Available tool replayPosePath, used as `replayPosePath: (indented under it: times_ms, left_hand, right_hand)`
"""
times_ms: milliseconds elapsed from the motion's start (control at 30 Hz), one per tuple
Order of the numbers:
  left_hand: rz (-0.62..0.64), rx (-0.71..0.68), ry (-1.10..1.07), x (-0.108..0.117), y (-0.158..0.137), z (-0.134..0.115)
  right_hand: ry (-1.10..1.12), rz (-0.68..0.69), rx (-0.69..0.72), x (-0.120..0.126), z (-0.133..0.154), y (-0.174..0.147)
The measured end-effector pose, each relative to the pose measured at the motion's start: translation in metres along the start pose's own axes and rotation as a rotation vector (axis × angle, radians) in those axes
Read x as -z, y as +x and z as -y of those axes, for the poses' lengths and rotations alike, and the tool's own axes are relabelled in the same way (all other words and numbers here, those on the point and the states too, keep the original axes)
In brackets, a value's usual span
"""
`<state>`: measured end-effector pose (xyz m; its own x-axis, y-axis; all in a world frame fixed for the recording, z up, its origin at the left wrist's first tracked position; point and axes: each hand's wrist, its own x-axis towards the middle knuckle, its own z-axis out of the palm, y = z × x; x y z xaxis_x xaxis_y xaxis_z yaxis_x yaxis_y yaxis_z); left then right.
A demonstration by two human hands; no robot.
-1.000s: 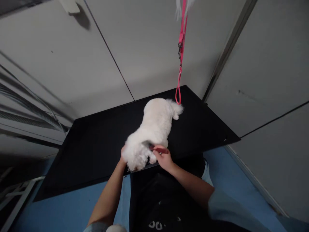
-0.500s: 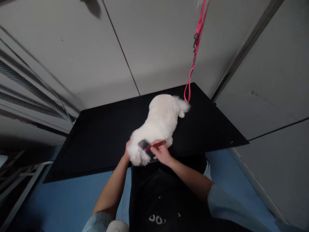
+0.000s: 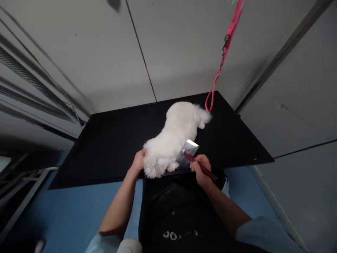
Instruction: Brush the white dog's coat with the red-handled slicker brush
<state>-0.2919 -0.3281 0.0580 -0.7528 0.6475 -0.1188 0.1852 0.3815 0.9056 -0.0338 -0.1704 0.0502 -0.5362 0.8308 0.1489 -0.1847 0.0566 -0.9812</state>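
A small white fluffy dog [image 3: 177, 128] is on the black grooming table [image 3: 116, 140], its head towards me and its tail end at the back right. My left hand [image 3: 139, 161] holds the left side of its head, the fingertips hidden in the fur. My right hand [image 3: 202, 170] is closed around the dark red handle of a slicker brush [image 3: 191, 147]. The brush's flat metal head is tilted up beside the dog's front leg, to the right of the dog's head. From here I cannot tell whether the brush touches the fur.
A pink grooming loop [image 3: 210, 100] with a metal clip hangs over the back right of the table. Grey corrugated hoses [image 3: 39, 86] run along the left wall. A white metal frame [image 3: 28, 196] stands at the lower left. My black apron [image 3: 173, 207] meets the table's front edge.
My right hand has swung the brush from the top of the dog's head out to the right, beside its front leg. My left hand stays at the head. The view has shifted slightly.
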Motion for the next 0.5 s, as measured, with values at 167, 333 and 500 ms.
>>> replayPosePath:
  times_ms: [167, 333, 500]
  left_hand:
    - [0.044, -0.057, 0.036, -0.024, -0.032, -0.007]
    - [-0.120, -0.019, -0.021, -0.056, -0.022, 0.002]
    - [-0.200, -0.074, -0.134, -0.052, -0.003, 0.017]
  right_hand:
    - [0.239, 0.867, -0.400, 0.015, -0.002, -0.069]
    - [0.246, 1.020, -0.698, -0.017, -0.013, -0.072]
    - [0.297, 0.720, -0.669, -0.056, -0.040, -0.060]
